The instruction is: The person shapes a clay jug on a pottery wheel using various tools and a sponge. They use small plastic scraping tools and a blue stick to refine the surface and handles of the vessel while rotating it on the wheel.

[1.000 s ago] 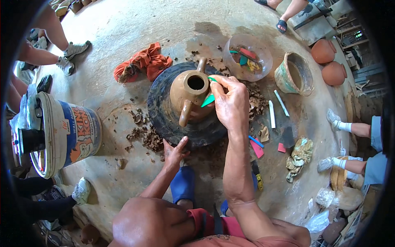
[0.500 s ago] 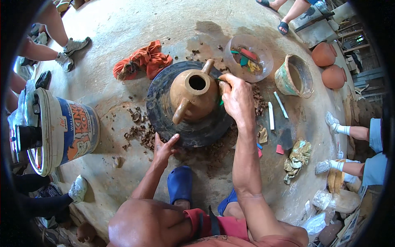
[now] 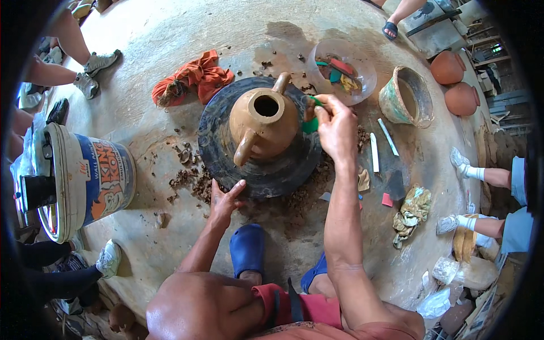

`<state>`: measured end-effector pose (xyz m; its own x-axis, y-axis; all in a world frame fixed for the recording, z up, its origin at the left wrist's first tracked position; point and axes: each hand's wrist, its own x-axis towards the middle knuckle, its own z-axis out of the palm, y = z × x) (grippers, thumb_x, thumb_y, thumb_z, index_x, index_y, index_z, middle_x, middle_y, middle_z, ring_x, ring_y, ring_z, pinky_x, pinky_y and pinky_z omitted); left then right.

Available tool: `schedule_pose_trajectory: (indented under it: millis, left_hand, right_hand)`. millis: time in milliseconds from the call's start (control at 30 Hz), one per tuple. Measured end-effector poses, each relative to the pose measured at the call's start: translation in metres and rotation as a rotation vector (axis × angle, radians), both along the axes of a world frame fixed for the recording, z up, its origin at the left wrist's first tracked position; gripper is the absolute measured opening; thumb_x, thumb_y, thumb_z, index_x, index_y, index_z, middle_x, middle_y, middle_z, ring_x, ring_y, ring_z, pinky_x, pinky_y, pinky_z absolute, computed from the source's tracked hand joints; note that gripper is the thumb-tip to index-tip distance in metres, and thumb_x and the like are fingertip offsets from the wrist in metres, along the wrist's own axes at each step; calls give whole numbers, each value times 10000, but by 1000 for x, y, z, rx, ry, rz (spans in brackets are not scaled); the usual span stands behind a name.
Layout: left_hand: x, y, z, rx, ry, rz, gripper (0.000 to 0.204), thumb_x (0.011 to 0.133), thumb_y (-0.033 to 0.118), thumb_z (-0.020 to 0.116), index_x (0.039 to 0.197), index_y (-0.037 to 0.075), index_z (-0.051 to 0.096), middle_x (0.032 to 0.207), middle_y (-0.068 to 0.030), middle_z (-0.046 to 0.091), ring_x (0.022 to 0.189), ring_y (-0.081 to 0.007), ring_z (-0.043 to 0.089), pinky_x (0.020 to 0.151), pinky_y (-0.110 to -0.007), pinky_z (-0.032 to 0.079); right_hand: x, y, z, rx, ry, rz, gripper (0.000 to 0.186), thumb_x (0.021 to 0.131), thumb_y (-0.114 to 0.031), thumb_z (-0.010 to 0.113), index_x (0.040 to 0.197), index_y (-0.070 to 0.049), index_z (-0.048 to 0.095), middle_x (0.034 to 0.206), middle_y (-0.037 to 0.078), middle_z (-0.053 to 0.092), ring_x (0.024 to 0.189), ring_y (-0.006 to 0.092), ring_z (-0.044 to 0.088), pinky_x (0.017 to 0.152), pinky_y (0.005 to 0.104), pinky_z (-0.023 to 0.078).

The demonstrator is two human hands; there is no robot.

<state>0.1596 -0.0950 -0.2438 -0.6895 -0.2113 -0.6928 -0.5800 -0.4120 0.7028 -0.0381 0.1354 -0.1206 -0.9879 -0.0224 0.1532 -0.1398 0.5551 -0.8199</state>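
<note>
A brown clay pot (image 3: 249,116) with a round open mouth and two stubby projections, one toward the back and one toward the front, stands on a dark round turntable (image 3: 218,133). Pinched in my right hand (image 3: 338,129) is a flat green scraper (image 3: 310,125), just right of the pot and a little apart from its wall. My left hand (image 3: 225,202) rests at the turntable's front-left edge, thumb and fingers spread, with nothing in it. Clay shavings (image 3: 195,182) lie around the turntable.
Behind right stand a clear bowl (image 3: 368,76) of coloured pieces and a water-holding bucket (image 3: 391,101). An orange cloth (image 3: 212,79) lies at back left, a paint bucket (image 3: 107,175) at left. White sticks (image 3: 374,153) and a crumpled cloth (image 3: 415,208) lie right. Other people's feet (image 3: 107,258) surround the floor.
My right hand has drawn back to the right from the pot, bringing the green scraper into fuller view. My left hand stays by the turntable's edge. The whole view has shifted slightly.
</note>
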Motion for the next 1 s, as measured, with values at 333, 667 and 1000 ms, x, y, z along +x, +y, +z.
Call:
schedule_pose_trajectory:
  millis: [333, 667, 1000]
  left_hand:
    - [12, 37, -7, 16, -19, 71, 892, 929, 224, 868, 1580, 175, 261, 1493, -144, 544, 1270, -335, 639, 909, -557, 604]
    - [14, 19, -17, -32, -47, 82, 637, 1017, 272, 763, 1501, 190, 357, 1310, -86, 658, 1049, -265, 734, 734, -373, 624]
    - [-3, 7, -2, -62, -33, 102, 537, 1032, 336, 746, 1459, 201, 450, 1294, -33, 660, 1069, -197, 701, 783, -380, 597]
  right_hand:
    - [90, -43, -35, 47, 543, 2, 272, 829, 84, 727, 1063, -44, 782, 1068, 117, 681, 994, 322, 699, 861, 424, 584]
    - [73, -13, -43, 72, 772, 112, 380, 748, 100, 776, 1092, -56, 817, 1138, 130, 701, 1065, 347, 718, 963, 489, 619]
    - [88, -25, -72, 121, 816, 222, 379, 697, -14, 760, 1063, -85, 831, 1161, 98, 668, 1095, 354, 661, 933, 483, 609]
